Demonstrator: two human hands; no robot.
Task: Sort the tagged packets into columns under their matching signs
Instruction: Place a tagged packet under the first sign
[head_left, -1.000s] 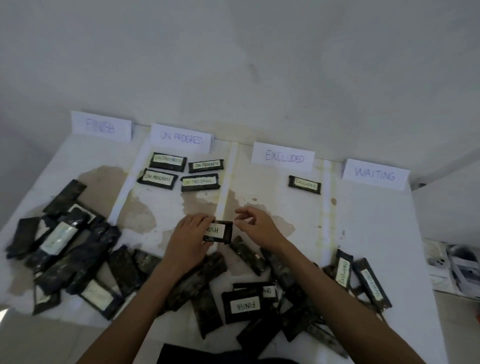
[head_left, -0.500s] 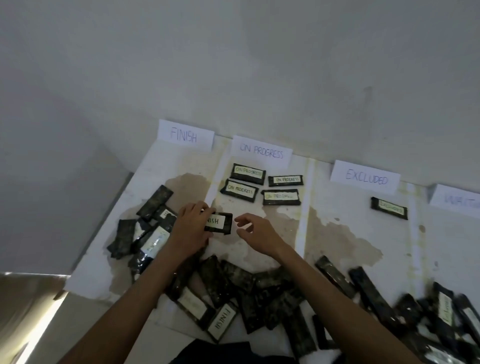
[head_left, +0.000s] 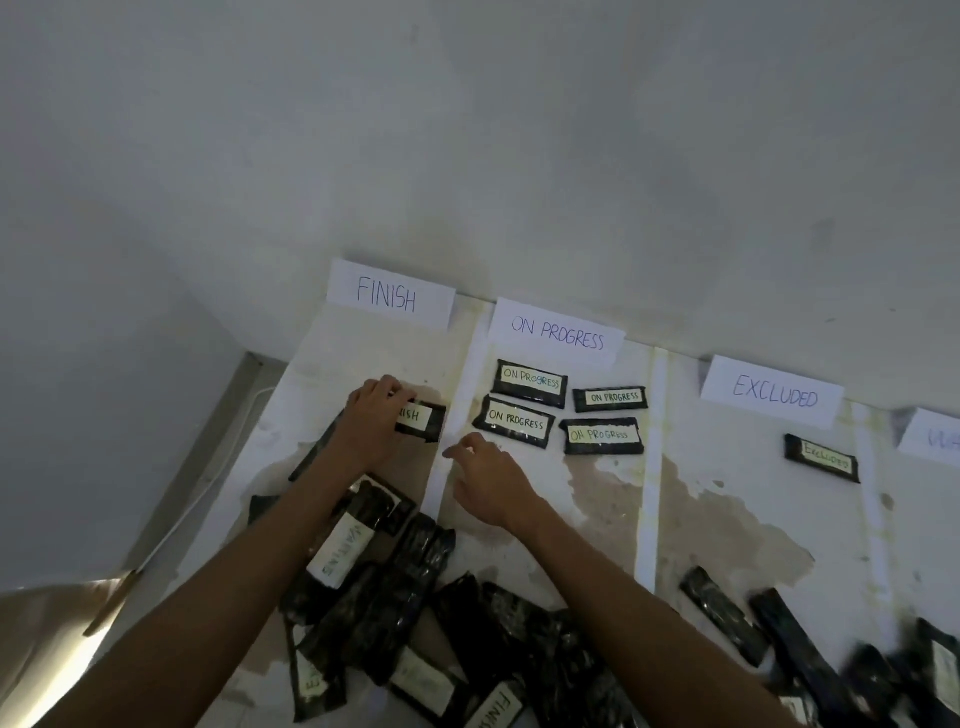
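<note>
Loose pile (head_left: 467, 639): dark packets heaped at the near edge of the table (head_left: 727, 519), well short of the FINISH sign (head_left: 390, 295); most lie face down, and one shows a tag reading WAITING (head_left: 340, 556), partly under the left forearm.
Near-right packets (head_left: 722, 613): more dark packets scattered along the near edge, far to the right of the FINISH sign, blurred toward the corner.
Right hand (head_left: 485, 480): hovers palm down over the white strip that borders the FINISH column, nearer than the sign and a little to its right; fingers loosely spread and apart, holding nothing, forefinger tip pointing toward the FINISH packet (head_left: 421, 418) but not touching it.
Left hand (head_left: 371, 423): directly below the FINISH sign, laid over the left end of the FINISH packet; fingers curled together around that end, thumb side hidden, so the grip looks closed on the packet.
FINISH packet: flat in the FINISH column, just below the sign; its right end sticks out past the left fingers, with only the letters "ISH" of the tag visible.
ON PROGRESS packets (head_left: 563, 408): four, tags up, in two rows just right of the FINISH packet, under the ON PROGRESS sign (head_left: 557, 332).
EXCLUDED packet (head_left: 822, 458): alone, far right of the FINISH sign, under the EXCLUDED sign (head_left: 774, 392).
Fourth sign (head_left: 932, 434): at the right edge of view, cut off, wording unreadable.
</note>
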